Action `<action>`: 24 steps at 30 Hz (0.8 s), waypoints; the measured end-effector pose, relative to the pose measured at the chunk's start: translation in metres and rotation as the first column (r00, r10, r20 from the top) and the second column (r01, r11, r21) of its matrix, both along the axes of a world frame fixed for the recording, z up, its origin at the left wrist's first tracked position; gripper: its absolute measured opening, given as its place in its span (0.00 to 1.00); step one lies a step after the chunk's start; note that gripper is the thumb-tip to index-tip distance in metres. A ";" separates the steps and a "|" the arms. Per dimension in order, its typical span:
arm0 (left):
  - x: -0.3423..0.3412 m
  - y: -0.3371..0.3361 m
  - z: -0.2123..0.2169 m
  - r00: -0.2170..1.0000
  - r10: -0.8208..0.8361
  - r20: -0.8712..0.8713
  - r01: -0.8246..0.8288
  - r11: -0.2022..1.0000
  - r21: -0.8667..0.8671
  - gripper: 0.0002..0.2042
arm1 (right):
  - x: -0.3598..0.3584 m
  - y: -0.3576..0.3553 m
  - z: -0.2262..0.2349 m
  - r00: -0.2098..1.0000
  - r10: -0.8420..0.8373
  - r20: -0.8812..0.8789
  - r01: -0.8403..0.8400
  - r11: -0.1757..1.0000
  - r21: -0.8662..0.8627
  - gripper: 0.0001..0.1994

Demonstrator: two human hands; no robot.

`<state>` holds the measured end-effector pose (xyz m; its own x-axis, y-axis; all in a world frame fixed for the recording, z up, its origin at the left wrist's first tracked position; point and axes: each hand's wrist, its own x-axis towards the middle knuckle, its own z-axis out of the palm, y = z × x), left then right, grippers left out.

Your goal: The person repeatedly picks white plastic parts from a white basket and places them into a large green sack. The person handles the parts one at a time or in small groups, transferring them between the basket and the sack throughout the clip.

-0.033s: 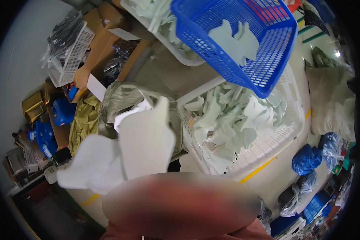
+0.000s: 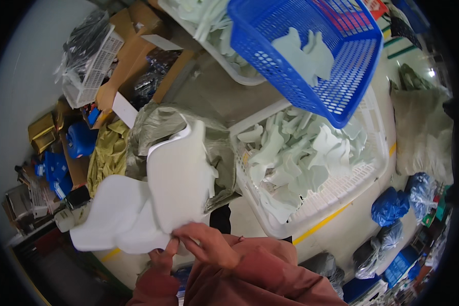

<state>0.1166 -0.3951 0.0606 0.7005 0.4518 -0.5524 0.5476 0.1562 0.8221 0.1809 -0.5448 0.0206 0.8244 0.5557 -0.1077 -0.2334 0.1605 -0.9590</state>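
My right hand (image 2: 206, 245) pinches the bottom corner of a smooth white curved panel (image 2: 176, 178), perhaps foam or plastic, which stands up in front of me. Close beside it, my left hand (image 2: 163, 256) is closed at the lower edge of wavy-edged white panels (image 2: 112, 211) spreading to the left. Whether these are joined to the upright one, I cannot tell. Behind the panels gapes a grey-green woven sack (image 2: 155, 120) with more white pieces at its mouth. To the right, a white perforated crate (image 2: 336, 196) holds many pale wavy pieces (image 2: 278, 153).
A blue basket (image 2: 349, 92) with a few pale pieces rests over the crate's far side. Another white tub (image 2: 247, 80) of pieces stands behind. Cardboard boxes (image 2: 125, 64) and a blue jug (image 2: 81, 140) line the left. Blue bags (image 2: 390, 206) lie at right.
The upright white panel has shifted slightly left and tilted. A blurred patch covered my hands before; now both show at the panels' lower edge.
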 end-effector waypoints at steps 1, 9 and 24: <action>-0.001 0.018 -0.006 0.991 -0.129 -0.038 0.133 0.985 0.114 0.17 | -0.003 0.022 -0.015 0.994 -0.019 -0.106 0.024 0.999 0.046 0.14; -0.013 0.066 -0.192 0.821 -0.526 -0.220 0.540 0.593 0.598 0.41 | -0.030 0.011 -0.160 0.950 -0.009 -0.311 -0.166 0.830 -0.532 0.12; -0.085 0.030 -0.228 0.888 -0.411 -0.206 0.451 0.865 0.219 0.24 | -0.062 -0.097 -0.189 0.721 -0.151 -0.676 -0.264 0.843 -0.469 0.16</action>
